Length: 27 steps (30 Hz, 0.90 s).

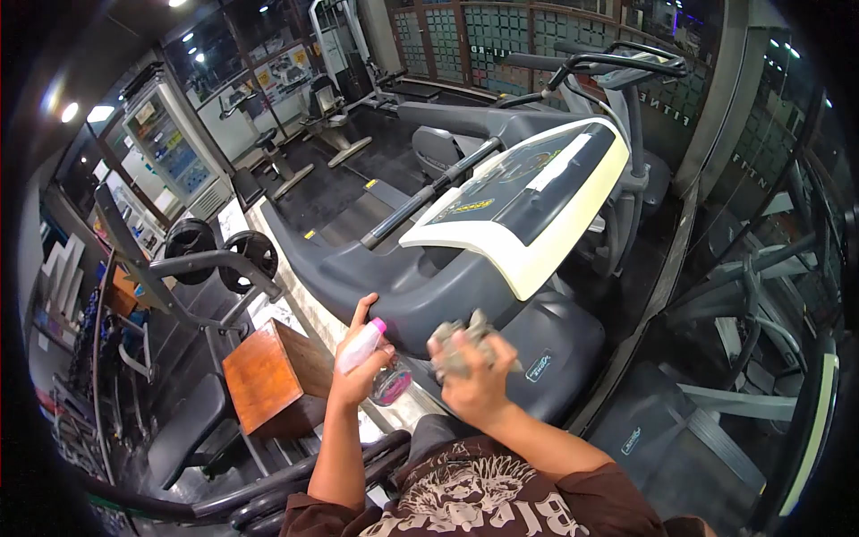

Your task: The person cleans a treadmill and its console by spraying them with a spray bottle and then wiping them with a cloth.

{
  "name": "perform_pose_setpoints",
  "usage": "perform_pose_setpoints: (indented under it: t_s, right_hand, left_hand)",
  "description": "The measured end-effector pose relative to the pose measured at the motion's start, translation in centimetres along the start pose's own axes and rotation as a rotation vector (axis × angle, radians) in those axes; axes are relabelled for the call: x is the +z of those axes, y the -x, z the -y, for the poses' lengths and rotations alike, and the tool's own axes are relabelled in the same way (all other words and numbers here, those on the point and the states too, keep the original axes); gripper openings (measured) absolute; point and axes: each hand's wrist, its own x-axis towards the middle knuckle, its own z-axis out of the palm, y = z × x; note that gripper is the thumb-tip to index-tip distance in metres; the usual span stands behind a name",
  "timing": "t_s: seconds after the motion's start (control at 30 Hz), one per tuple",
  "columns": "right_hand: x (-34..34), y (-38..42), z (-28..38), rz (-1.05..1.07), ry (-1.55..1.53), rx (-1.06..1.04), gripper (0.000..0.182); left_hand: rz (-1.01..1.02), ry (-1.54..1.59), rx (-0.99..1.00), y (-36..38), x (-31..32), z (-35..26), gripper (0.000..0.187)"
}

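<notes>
My left hand (352, 380) is wrapped round a spray bottle (391, 387) with a white head, a pink nozzle and pink liquid low in its clear body. One finger reaches up beside the bottle's head, close to the dark grey arm of a treadmill (420, 300). A crumpled grey cloth (455, 351) is bunched in my right hand (483, 387), slightly blurred, in front of the treadmill's lower body. Above both hands, the treadmill console (514, 192) has a cream border and a dark panel with a white strip.
To the left stand a wooden box (259, 376), a padded bench (190, 434) and black weight plates (249, 261). An elliptical machine (631, 170) is behind the console. A mirror (761, 268) lines the right side. A drinks fridge (174, 148) is at the back left.
</notes>
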Motion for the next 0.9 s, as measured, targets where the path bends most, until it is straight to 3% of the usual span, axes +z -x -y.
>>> perform_pose_setpoints:
  t_s: [0.1, 0.13, 0.2, 0.3, 0.53, 0.73, 0.83, 0.9]
  right_hand:
    - [-0.1, 1.1, 0.3, 0.042, 0.005, -0.165, 0.038]
    - [-0.6, 1.1, -0.1, 0.072, -0.037, -0.147, 0.038]
    - [-3.0, -1.1, -0.7, 0.137, -0.119, -0.104, 0.037]
    - [-3.6, -4.1, -1.9, 0.08, -0.046, -0.009, 0.043]
    - [-3.4, -2.9, -2.3, 0.139, -0.023, -0.27, 0.042]
    - [-4.6, -5.9, -1.3, 0.168, -0.038, -0.137, 0.038]
    - [-2.7, -3.7, -2.0, 0.114, -0.014, -0.228, 0.022]
    - [-3.4, -2.4, -2.6, 0.182, -0.047, -0.251, 0.024]
  left_hand:
    - [-0.028, 0.202, -0.021, 0.4, 0.5, -1.1, 0.035]
    - [-0.025, 0.181, -0.004, 0.7, 0.4, -1.0, 0.058]
    - [-0.033, 0.181, -0.01, 1.4, -0.2, -0.4, 0.064]
    - [-0.059, 0.184, -0.031, 2.8, -0.6, -0.3, 0.064]
    - [-0.105, 0.189, -0.141, 5.9, -3.3, 2.3, 0.053]
    - [-0.138, 0.163, -0.165, 7.6, -4.3, 2.8, 0.052]
    - [-0.145, 0.173, -0.162, 8.0, -4.7, 3.5, 0.051]
    - [-0.149, 0.162, -0.163, 8.3, -4.9, 3.2, 0.051]
